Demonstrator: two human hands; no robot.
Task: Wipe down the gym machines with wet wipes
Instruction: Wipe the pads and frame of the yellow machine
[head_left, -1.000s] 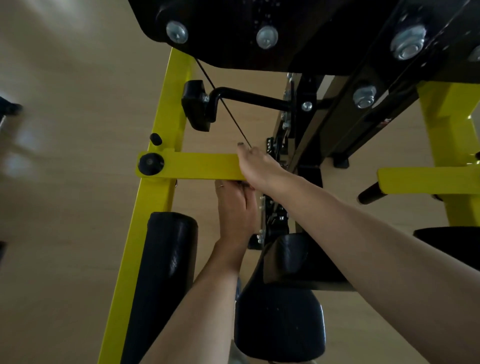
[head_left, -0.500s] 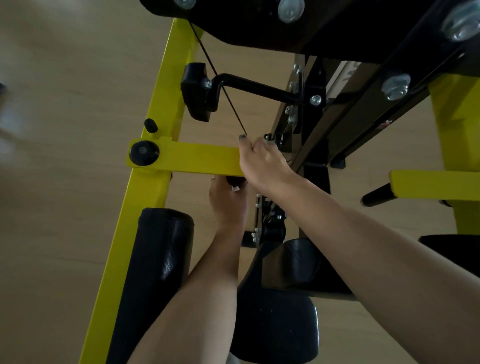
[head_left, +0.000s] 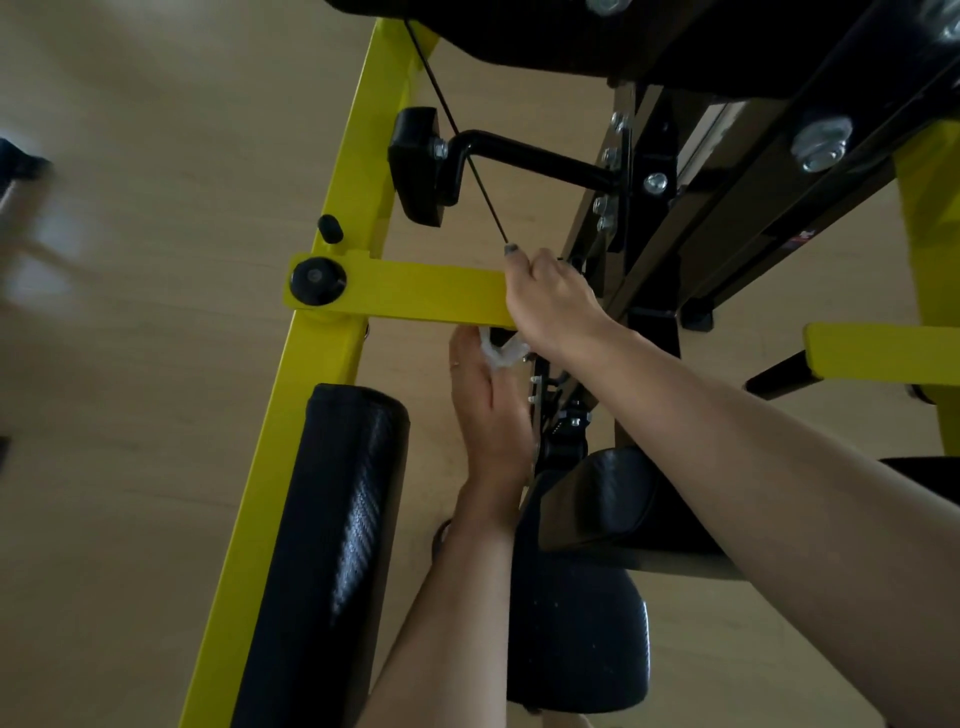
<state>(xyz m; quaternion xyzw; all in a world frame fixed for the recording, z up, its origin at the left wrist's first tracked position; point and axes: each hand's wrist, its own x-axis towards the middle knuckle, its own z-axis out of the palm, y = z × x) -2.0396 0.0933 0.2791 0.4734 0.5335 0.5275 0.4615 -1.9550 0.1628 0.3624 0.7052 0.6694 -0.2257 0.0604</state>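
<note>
Right hand (head_left: 550, 301): gripping the end of the yellow bar (head_left: 421, 296). Left hand (head_left: 488, 410): pinching the wipe (head_left: 501, 356), working it under that bar. Progress, judged: wiping is going on mid-machine; pads (head_left: 332, 519), crank (head_left: 524, 156) and frame (head_left: 291, 467) are showing no sign either way.

Right hand (head_left: 550, 299) grips the end of the yellow bar (head_left: 426, 291), centre frame. Just below it, at six o'clock, the left hand (head_left: 488, 410) holds a white wipe (head_left: 501, 353) under the bar. Black pad (head_left: 332, 545) at seven o'clock.
</note>
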